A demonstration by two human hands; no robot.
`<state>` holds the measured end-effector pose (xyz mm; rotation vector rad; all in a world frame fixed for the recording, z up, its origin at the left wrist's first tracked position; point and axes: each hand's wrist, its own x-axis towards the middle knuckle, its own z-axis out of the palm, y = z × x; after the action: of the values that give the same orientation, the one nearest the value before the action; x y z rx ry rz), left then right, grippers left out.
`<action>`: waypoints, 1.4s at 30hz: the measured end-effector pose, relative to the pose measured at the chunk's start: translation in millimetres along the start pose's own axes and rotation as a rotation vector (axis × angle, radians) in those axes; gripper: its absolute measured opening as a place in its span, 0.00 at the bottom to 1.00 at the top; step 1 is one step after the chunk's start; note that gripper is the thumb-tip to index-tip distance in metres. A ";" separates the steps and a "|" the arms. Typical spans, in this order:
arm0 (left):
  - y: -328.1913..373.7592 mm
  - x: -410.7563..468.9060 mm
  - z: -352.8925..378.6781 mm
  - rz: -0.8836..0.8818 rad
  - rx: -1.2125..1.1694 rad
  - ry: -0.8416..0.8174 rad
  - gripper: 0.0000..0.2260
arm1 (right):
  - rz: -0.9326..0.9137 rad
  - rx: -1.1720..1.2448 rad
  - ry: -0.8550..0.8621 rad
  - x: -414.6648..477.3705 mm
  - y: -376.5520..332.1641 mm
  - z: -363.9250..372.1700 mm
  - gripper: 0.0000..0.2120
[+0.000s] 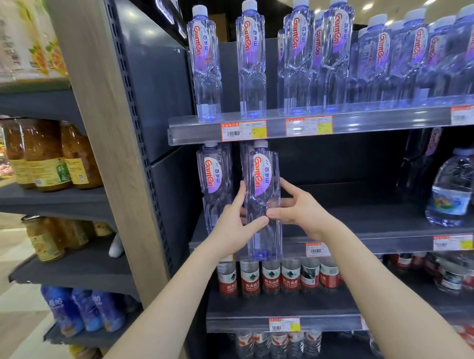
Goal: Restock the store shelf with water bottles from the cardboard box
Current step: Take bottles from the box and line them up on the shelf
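Bottle [263,200] is being placed near the shelf's [366,217] front left corner, left hand [232,225] and right hand [301,214] both gripping it; probably needing setting down beside its neighbour [215,180]

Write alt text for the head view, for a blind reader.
The left hand and right hand hold a clear water bottle upright at the front of the middle shelf, beside a matching bottle. More line the shelf above; red-labelled bottles stand below.

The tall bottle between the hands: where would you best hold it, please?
Probably at its narrow waist, from the front, as the left hand and right hand hold it: the bottle is upright, with another bottle close on its left.
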<state>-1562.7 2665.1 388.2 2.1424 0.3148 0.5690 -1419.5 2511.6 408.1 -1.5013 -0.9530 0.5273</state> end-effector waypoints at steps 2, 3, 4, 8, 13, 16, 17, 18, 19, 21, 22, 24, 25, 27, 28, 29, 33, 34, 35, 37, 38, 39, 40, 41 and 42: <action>5.1 2.4 -2.6 0.016 -0.053 0.048 0.47 | -0.019 -0.010 0.001 4.3 -5.0 -1.1 0.45; 7.2 3.7 -2.7 0.027 -0.080 0.089 0.45 | -0.031 -0.019 0.002 6.8 -7.2 -1.3 0.45; 9.2 4.1 -2.5 0.032 -0.105 0.127 0.43 | -0.040 -0.026 0.009 10.4 -8.6 -1.6 0.45; 11.5 9.5 2.2 0.053 -0.186 0.242 0.34 | -0.070 -0.036 0.037 18.5 -13.4 -2.0 0.44; 2.1 21.0 11.0 0.065 -0.254 0.286 0.33 | -0.121 -0.036 0.091 24.7 -8.8 0.3 0.48; -4.0 25.9 15.3 0.050 -0.263 0.273 0.33 | -0.119 -0.041 0.093 27.9 -3.0 2.6 0.49; -5.9 28.0 16.2 0.050 -0.265 0.269 0.33 | -0.128 -0.044 0.099 29.7 -1.3 2.3 0.48; -8.4 30.2 17.5 0.052 -0.266 0.265 0.33 | -0.137 -0.051 0.106 31.6 1.1 1.5 0.48; -11.0 32.2 18.8 0.055 -0.261 0.262 0.33 | -0.141 -0.066 0.109 33.6 3.4 1.1 0.48; -17.1 34.6 22.5 0.057 -0.240 0.264 0.33 | -0.119 -0.108 0.099 37.4 8.7 1.4 0.50; -20.7 34.7 25.3 0.055 -0.229 0.264 0.33 | -0.106 -0.122 0.088 39.3 12.2 0.9 0.50; -26.6 34.6 31.3 0.058 -0.209 0.261 0.33 | -0.096 -0.147 0.068 42.3 18.7 -2.0 0.49; -27.8 34.9 33.2 0.061 -0.205 0.265 0.32 | -0.095 -0.168 0.057 42.9 19.7 -3.8 0.48; -28.7 37.3 33.4 0.068 -0.201 0.271 0.32 | -0.098 -0.235 0.030 44.0 19.3 -6.0 0.47; -28.3 38.0 32.8 0.067 -0.198 0.265 0.33 | -0.098 -0.263 0.028 44.3 18.8 -5.7 0.48; -27.5 38.4 31.3 0.061 -0.194 0.261 0.33 | -0.100 -0.280 0.039 44.2 18.0 -4.6 0.48; -24.5 39.1 26.9 0.033 -0.194 0.249 0.32 | -0.087 -0.292 0.059 46.9 17.1 -0.6 0.48; -24.1 39.9 27.1 0.021 -0.189 0.251 0.32 | -0.076 -0.291 0.052 47.4 15.8 -0.4 0.48; -23.8 41.4 27.5 0.008 -0.178 0.257 0.33 | -0.065 -0.288 0.044 47.8 13.9 -0.4 0.48; -24.4 45.2 27.8 -0.016 -0.158 0.279 0.33 | -0.042 -0.283 0.031 50.0 11.8 -1.5 0.48; -24.6 46.8 27.4 -0.026 -0.147 0.282 0.33 | -0.029 -0.283 0.026 51.2 11.5 -1.6 0.48; -24.3 48.1 26.9 -0.034 -0.136 0.277 0.33 | -0.019 -0.288 0.024 51.6 11.4 -1.7 0.48; -23.7 48.9 26.3 -0.044 -0.126 0.269 0.33 | -0.009 -0.290 0.023 51.7 11.3 -1.2 0.48; -22.4 49.1 26.0 -0.053 -0.120 0.265 0.33 | 0.005 -0.293 0.022 51.7 11.1 -0.7 0.48; -20.8 49.0 26.1 -0.062 -0.117 0.266 0.33 | 0.024 -0.293 0.021 51.5 10.3 0.0 0.49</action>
<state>-1507.6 2679.6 371.8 1.9386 0.4804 0.8187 -1388.1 2553.7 408.4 -1.7782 -1.0302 0.4000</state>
